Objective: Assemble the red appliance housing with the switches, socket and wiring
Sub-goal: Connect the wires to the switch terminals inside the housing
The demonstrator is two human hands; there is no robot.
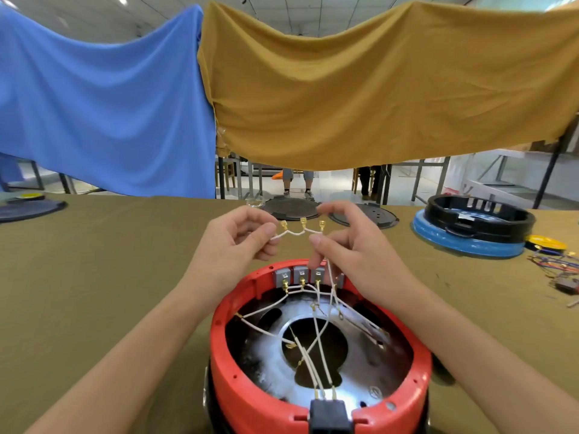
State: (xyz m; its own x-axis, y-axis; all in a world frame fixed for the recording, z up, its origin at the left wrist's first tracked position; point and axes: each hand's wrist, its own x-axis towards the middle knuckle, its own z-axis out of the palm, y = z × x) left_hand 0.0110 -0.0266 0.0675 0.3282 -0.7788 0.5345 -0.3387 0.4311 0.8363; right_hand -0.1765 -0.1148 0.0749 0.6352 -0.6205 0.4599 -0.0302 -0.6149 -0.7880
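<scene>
Housing: a round red plastic appliance housing (316, 399) is seen open side up on the olive-green cloth-covered table (94, 277), at the table's near edge.
Switches: three grey switch blocks (300, 275) are seated in the housing's far wall, each with a brass terminal below it.
Socket: a black socket (329, 415) is fitted in the housing's near rim; white leads run from it across the metal base plate (360, 364).
Wiring: a white wire harness with three brass spade terminals (302, 228) is held above the housing's far rim.
Left hand: the left hand (238, 242) pinches one end of the harness between thumb and forefinger.
Right hand: the right hand (347, 245) pinches the other end, the remaining fingers curled.
Surroundings: beyond the housing lie two dark round plates (291, 208); to its far right a black ring on a blue base (473, 227) and loose coloured wires (557, 261).
</scene>
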